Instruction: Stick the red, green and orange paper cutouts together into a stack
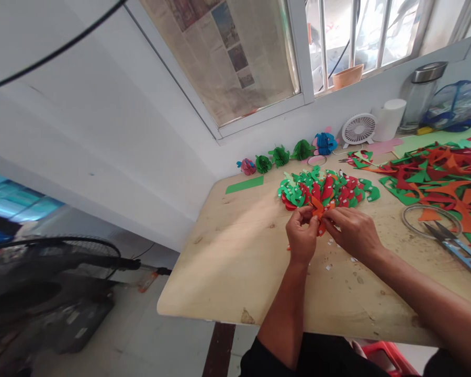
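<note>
Both hands meet over the wooden table, close to its middle. My left hand pinches an orange paper piece between thumb and fingers. From the right, my right hand has its fingertips closed on the same orange piece. Directly behind the hands lies a pile of cut paper shapes, green and red, many with small white squares on them. Small white bits are scattered on the tabletop below the hands.
Scissors and a metal ring lie at the right, beside a heap of paper scraps. Along the wall stand green paper figures, a small white fan and a glass bottle. A green strip lies back left.
</note>
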Demonstrator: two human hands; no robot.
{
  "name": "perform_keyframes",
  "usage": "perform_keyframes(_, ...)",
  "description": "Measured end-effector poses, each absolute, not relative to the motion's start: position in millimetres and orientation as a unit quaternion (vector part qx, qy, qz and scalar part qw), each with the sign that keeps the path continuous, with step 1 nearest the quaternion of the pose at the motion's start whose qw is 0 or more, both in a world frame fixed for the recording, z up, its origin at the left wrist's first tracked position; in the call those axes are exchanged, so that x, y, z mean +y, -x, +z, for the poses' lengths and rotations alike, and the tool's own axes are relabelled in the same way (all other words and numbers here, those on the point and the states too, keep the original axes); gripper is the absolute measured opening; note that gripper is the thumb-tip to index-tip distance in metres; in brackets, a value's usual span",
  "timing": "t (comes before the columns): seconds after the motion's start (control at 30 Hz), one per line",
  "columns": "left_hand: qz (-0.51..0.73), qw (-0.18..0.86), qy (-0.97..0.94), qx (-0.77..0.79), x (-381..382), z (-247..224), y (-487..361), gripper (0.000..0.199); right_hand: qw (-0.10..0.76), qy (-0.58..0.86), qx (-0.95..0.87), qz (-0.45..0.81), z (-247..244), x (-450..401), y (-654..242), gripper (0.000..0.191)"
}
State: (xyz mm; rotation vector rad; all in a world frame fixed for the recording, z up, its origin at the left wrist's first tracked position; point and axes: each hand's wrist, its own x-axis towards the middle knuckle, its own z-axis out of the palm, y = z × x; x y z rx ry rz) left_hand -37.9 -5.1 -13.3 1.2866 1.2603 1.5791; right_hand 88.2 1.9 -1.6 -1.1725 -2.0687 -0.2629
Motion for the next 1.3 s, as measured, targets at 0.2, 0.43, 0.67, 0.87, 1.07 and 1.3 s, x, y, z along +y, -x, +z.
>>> perform_keyframes(0.2,0.613,0.359,-0.501,0.494,-4.6,-13.6,38.6,0.022,0.375,0.46,-0.801,-0.081,-1.8,2.0,-88.5,0.02)
perform_keyframes(0.43,0.613,0.369,-0.499,0.489,-3.7,-13.1,39.1,0.022,0.366,0.456,-0.808,-0.076,-0.5,1.2,-88.5,0.024)
perform_keyframes(0.67,0.602,0.345,-0.51,0.508,-8.1,-8.4,36.8,0.02,0.359,0.447,-0.811,-0.114,-1.3,1.4,-87.2,0.027)
perform_keyframes(0.87,0.584,0.309,-0.537,0.524,-11.1,-6.1,34.0,0.019,0.338,0.45,-0.814,-0.143,-1.8,1.4,-84.5,0.025)
perform_keyframes(1.07,0.592,0.332,-0.523,0.516,-10.9,-5.4,32.2,0.017,0.357,0.467,-0.8,-0.118,-2.3,3.4,-86.3,0.022)
perform_keyframes(1.3,0.608,0.37,-0.485,0.508,-6.0,-10.3,35.4,0.019,0.365,0.462,-0.802,-0.105,0.3,3.7,-90.2,0.02)
